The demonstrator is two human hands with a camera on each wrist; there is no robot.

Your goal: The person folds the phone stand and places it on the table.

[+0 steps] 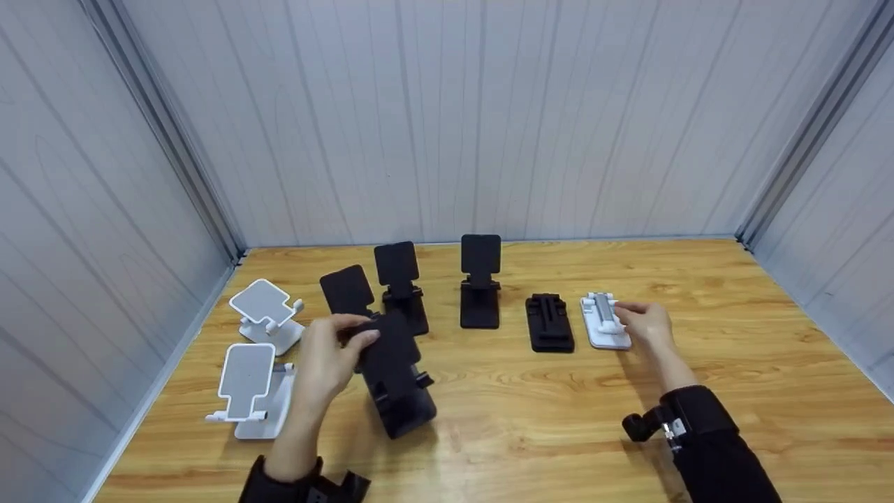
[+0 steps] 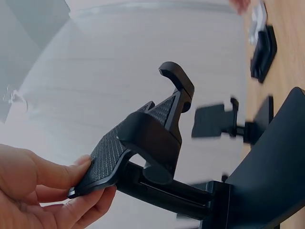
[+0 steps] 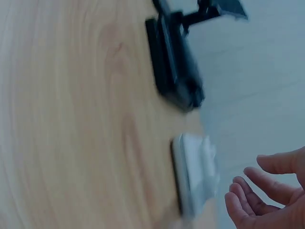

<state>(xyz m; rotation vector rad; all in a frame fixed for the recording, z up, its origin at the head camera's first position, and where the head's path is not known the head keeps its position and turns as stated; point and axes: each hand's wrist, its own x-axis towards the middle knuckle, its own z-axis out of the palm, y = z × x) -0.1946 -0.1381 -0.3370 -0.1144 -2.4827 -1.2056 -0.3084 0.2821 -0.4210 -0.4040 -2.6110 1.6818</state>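
Note:
My left hand pinches the upper plate of an unfolded black phone stand, thumb on one face and fingers on the other. In the left wrist view this stand's hooked lip and stem show close up, and its base appears tilted. My right hand is beside a folded white phone stand lying on the table. The right wrist view shows that hand with loosely bent fingers, apart from the white stand and holding nothing. A folded black phone stand lies just left of the white one.
Three more unfolded black stands stand toward the back: one in the middle, one left of it, one partly behind the held stand. Two unfolded white stands are at the left. Pale walls enclose the wooden table.

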